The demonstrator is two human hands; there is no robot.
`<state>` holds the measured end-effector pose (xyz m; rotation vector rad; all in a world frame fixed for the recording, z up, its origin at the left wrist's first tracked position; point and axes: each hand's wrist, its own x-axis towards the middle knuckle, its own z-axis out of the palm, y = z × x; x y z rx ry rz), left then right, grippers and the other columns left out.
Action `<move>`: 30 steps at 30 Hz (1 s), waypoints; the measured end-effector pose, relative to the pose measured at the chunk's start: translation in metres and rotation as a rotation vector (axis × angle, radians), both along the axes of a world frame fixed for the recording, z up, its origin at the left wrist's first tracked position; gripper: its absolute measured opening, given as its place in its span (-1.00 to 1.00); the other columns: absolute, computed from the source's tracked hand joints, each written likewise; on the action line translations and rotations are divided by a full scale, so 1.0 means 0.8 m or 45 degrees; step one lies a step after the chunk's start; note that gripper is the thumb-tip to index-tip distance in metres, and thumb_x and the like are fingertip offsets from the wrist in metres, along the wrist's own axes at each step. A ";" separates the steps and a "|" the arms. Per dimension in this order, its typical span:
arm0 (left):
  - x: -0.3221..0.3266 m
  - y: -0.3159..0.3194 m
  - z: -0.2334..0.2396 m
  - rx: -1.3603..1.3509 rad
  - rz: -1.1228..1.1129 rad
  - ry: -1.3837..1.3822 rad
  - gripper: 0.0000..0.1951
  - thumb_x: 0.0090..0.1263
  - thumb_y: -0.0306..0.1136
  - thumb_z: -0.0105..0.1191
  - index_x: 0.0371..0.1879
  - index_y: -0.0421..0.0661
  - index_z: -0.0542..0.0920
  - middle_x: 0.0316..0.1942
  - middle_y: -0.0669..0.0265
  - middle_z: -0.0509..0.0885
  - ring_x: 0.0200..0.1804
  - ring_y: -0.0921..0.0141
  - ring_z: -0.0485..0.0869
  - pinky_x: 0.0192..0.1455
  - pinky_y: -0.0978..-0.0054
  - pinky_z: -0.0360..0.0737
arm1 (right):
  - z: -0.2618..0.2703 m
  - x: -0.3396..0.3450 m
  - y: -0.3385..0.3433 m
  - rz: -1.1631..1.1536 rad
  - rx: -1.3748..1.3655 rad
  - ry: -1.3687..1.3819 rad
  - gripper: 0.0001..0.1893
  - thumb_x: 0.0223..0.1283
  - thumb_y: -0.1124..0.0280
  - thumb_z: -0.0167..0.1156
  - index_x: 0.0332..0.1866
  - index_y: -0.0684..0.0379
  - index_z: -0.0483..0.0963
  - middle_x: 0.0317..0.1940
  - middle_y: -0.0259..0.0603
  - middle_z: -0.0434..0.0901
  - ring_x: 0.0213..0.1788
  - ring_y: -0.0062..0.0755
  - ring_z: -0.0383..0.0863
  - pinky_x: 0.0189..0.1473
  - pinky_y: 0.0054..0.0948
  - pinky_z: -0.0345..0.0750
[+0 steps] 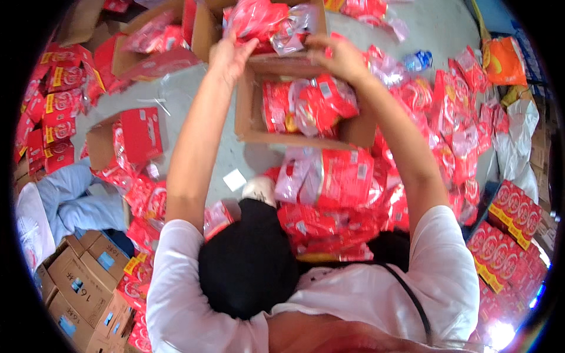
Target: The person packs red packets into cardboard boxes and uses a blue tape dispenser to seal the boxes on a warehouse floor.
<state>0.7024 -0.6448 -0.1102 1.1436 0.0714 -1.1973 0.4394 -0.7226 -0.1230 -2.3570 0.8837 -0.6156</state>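
Both arms reach forward to an upper cardboard box (207, 31) filled with red plastic packets (260, 20). At its left front corner, my left hand (231, 53) has thumb and fingers apart beside the packets; whether it grips one cannot be told. My right hand (337, 55), blurred, is at the box's right side with fingers curled, and its hold is unclear. Nearer to me, a second open cardboard box (304, 140) holds several red and clear packets (324, 103). A pile of red packets (344, 176) lies in front of it, by my knees.
More red packets (454, 110) spread over the floor at right. Red boxes (59, 114) stack at far left, near a small open carton (101, 145). Brown cartons (79, 282) stand at lower left, beside another person's leg in light blue trousers (88, 194). Red cartons (503, 247) stack at lower right.
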 end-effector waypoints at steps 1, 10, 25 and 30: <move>-0.004 0.018 0.012 0.038 -0.116 -0.241 -0.67 0.49 -0.44 -0.06 0.19 -0.23 0.38 -0.04 0.02 0.58 0.00 0.10 0.63 0.08 0.23 0.68 | 0.031 -0.001 0.016 -0.179 0.011 0.002 -0.67 0.20 0.12 0.23 0.01 0.00 0.57 -0.21 -0.10 0.68 -0.17 -0.12 0.69 -0.13 -0.24 0.60; -0.180 0.150 0.001 -0.122 -1.571 -1.730 -0.31 0.17 0.05 0.27 0.18 -0.15 0.45 0.07 0.03 0.60 0.11 0.10 0.59 0.14 0.21 0.51 | 0.113 -0.204 0.191 0.093 0.283 0.448 -0.84 0.22 0.33 0.19 -0.18 0.14 0.46 -0.41 -0.08 0.61 -0.37 -0.03 0.64 -0.36 -0.16 0.55; -0.184 0.105 0.046 0.026 -1.142 -1.663 -0.71 0.35 -0.22 0.19 -0.05 -0.11 0.64 -0.28 0.31 0.73 -0.27 0.50 0.69 -0.21 0.50 0.60 | 0.137 -0.190 0.226 -0.081 0.159 0.048 -0.43 0.09 0.07 0.34 0.08 0.28 0.42 -0.11 0.08 0.60 0.03 0.07 0.58 0.14 -0.21 0.49; -0.207 0.163 0.105 0.003 -0.748 -0.879 -0.73 0.38 -0.28 0.18 -0.12 -0.25 0.60 -0.35 0.32 0.72 -0.29 0.42 0.71 -0.18 0.44 0.65 | 0.154 -0.159 0.207 -0.281 0.671 -0.335 -0.55 0.17 0.25 0.35 0.13 0.19 0.48 -0.22 -0.14 0.65 -0.16 -0.53 0.64 -0.07 -0.51 0.56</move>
